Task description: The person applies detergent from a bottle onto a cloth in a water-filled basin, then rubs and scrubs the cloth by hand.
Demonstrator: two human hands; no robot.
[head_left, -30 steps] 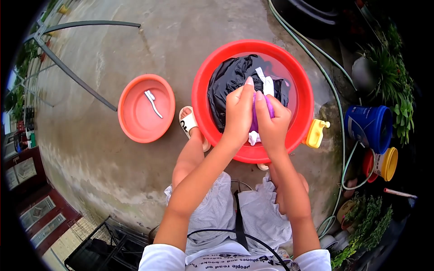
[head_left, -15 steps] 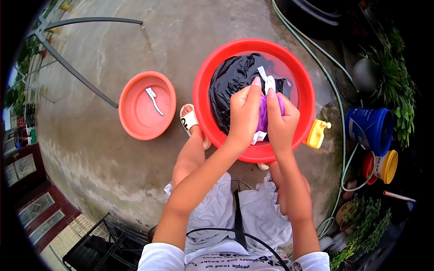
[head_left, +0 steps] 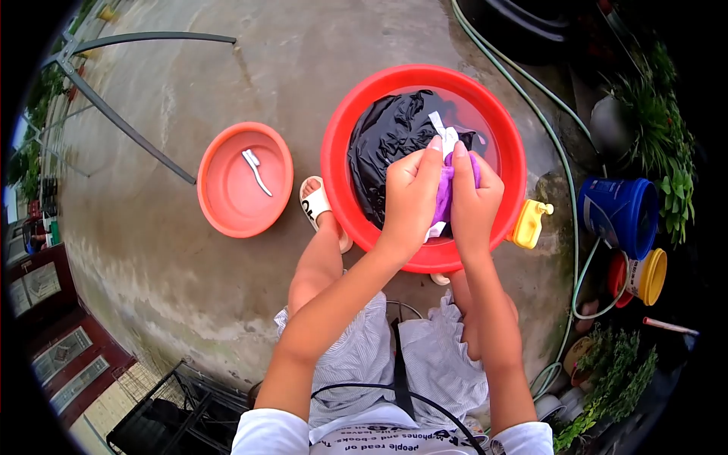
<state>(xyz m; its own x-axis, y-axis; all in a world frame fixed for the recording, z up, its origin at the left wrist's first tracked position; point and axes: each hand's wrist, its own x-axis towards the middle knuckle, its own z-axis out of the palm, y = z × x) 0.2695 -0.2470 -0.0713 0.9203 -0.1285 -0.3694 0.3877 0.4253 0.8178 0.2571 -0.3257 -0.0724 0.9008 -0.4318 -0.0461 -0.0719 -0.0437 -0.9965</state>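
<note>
Both my hands are closed on a purple cloth with white parts point(head_left: 445, 199), held over a large red basin point(head_left: 334, 136). My left hand point(head_left: 413, 189) grips its left side and my right hand point(head_left: 476, 193) its right, thumbs close together at the white part on top. Most of the cloth is hidden by my fingers, so I cannot tell what garment it is. Below, wet black fabric point(head_left: 387, 136) lies bunched in the basin's water.
Left of the red basin stands a smaller orange basin point(head_left: 216, 178) holding a white brush point(head_left: 256, 173). A yellow bottle point(head_left: 528, 224) is at the red basin's right side. Further right are a green hose point(head_left: 557, 144), a blue bucket point(head_left: 618, 216) and potted plants point(head_left: 607, 379).
My hands have shifted slightly on the purple cloth, and its white part sits a little differently between my thumbs. The basins and brush stay in place.
</note>
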